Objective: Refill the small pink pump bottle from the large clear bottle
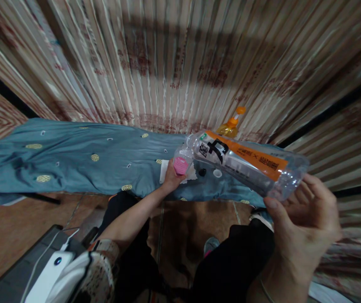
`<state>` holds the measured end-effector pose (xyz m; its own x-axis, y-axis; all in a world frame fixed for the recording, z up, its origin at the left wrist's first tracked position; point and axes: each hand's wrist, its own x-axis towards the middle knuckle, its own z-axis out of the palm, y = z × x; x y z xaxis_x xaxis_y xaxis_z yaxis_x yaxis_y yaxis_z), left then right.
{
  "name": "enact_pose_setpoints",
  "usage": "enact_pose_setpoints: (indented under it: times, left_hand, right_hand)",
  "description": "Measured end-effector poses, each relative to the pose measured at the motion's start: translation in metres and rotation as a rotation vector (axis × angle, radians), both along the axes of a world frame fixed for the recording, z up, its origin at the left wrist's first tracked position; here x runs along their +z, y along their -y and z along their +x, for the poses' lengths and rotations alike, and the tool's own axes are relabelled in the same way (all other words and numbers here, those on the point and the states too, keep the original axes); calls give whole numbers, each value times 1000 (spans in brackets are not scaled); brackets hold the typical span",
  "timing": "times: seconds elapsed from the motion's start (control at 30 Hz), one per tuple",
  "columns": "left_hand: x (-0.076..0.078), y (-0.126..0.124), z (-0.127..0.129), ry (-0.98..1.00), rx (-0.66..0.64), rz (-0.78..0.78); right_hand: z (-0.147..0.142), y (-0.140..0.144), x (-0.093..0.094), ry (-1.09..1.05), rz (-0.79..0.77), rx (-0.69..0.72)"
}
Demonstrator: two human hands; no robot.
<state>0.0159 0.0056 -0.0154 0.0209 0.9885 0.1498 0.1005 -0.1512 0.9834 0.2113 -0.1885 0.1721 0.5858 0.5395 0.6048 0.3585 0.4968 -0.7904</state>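
My right hand (306, 214) is closed around the base of a large clear plastic bottle (246, 162) with an orange and white label. The bottle is tilted, its neck lower left and right at the mouth of a smaller clear bottle (180, 162) with a pink label. My left hand (172, 179) grips that smaller bottle from the left, over a white tissue (190, 173). Whether the two mouths touch I cannot tell. A black cap (202, 172) and a white cap (217, 173) lie on the cloth close by.
A teal cloth with pineapple prints (73, 164) covers the narrow table. At its back stands a yellow pump bottle (229, 128) with an orange top. Pleated curtains (168, 63) hang behind. A white device with a cable (51, 273) sits at lower left.
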Motion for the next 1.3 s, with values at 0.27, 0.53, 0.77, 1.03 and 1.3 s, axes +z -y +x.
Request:
enact_pose_setpoints:
  times: [0.27, 0.53, 0.77, 1.03, 1.3]
  left_hand:
    - [-8, -3, 1, -4, 1, 16]
    - [-6, -1, -1, -11, -2, 33]
    - [-4, -1, 0, -15, -5, 23]
    - [-1, -1, 1, -16, -3, 6]
    - [-3, 0, 1, -2, -6, 27]
  right_hand:
    - [-2, -1, 0, -8, 12, -26]
    - [-2, -3, 0, 34, 50, -7]
    - [-3, -5, 1, 35, 74, -54]
    - [-2, -6, -1, 34, 97, -53]
    - [-2, -6, 1, 62, 109, -53]
